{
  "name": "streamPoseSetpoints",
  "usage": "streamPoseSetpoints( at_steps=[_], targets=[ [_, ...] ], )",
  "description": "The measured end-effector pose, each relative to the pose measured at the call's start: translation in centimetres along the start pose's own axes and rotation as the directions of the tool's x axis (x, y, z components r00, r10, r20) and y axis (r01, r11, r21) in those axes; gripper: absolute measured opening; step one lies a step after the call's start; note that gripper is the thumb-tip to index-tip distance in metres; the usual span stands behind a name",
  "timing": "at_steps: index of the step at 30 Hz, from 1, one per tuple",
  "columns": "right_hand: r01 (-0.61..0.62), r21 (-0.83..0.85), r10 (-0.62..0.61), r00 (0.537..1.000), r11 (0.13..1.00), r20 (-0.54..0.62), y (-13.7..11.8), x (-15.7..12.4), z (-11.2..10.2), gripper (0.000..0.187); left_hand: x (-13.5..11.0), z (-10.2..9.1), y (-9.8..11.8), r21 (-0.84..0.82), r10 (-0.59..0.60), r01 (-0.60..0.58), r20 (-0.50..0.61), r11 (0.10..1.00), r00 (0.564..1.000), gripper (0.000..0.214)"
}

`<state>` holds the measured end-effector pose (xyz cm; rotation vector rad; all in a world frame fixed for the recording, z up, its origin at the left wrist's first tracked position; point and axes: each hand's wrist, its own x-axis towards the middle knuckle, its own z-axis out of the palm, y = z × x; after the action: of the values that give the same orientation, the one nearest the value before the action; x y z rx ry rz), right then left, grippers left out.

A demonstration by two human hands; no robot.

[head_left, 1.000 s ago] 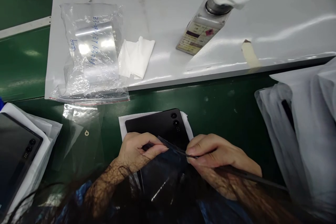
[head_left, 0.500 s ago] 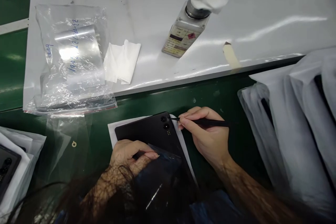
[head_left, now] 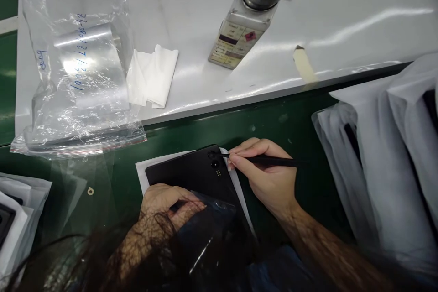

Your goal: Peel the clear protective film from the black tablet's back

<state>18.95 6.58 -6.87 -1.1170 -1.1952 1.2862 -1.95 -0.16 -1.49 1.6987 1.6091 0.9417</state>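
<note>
A black tablet (head_left: 195,174) lies back side up on a white sheet (head_left: 141,172) on the green surface, its camera lenses (head_left: 215,164) near the far right corner. My left hand (head_left: 167,203) pinches the edge of a clear film (head_left: 219,207) peeled partly off the tablet's back. My right hand (head_left: 265,175) grips black tweezers (head_left: 270,161) like a pen, with the tip at the tablet's corner beside the lenses. Dark hair hangs over my left forearm at the bottom.
A white board (head_left: 212,18) holds a clear zip bag of films (head_left: 80,73), a folded white cloth (head_left: 152,77) and a labelled bottle (head_left: 239,32) with a cloth on top. White wrapped stacks (head_left: 386,155) stand at right. More wrapped tablets (head_left: 13,223) lie at left.
My right hand moved from the tablet's middle up to its far right corner with the tweezers, then shifted slightly left. My left hand kept its pinch on the film.
</note>
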Motion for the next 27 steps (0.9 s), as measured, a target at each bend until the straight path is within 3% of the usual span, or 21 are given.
streamPoseSetpoints(
  at_steps=[9,13,18,20,24,27],
  targets=[
    [0.068,-0.090,-0.069,0.998,0.994,-0.009,0.1,-0.1,0.2,0.021,0.1,-0.3,0.1,-0.037,0.004,-0.003,0.034,0.999,0.999,0.009],
    [0.067,-0.039,-0.069,0.996,0.997,-0.053,0.0,-0.4,-0.8,0.018,-0.1,-0.1,0.0,-0.037,-0.016,0.017,0.035,0.999,0.999,0.009],
    [0.162,-0.018,-0.156,0.973,0.987,0.167,-1.2,-1.1,-2.0,0.019,-0.1,-0.1,0.1,-0.051,0.005,-0.004,0.014,0.999,1.000,0.014],
    [0.186,-0.069,-0.170,0.967,0.980,0.190,-1.6,-1.2,-2.1,0.021,-0.2,-0.1,0.0,-0.063,0.006,-0.005,0.012,0.998,1.000,0.013],
    [0.226,-0.182,-0.205,0.970,0.957,0.128,-1.2,-1.2,-2.0,0.017,-0.6,0.0,-0.3,-0.034,-0.035,0.035,0.010,0.999,0.999,0.006],
    [0.296,-0.345,-0.267,0.955,0.891,0.131,0.0,-1.0,-2.5,0.022,-0.6,0.1,-0.3,-0.043,-0.020,0.021,0.019,0.999,1.000,0.006]
  ],
)
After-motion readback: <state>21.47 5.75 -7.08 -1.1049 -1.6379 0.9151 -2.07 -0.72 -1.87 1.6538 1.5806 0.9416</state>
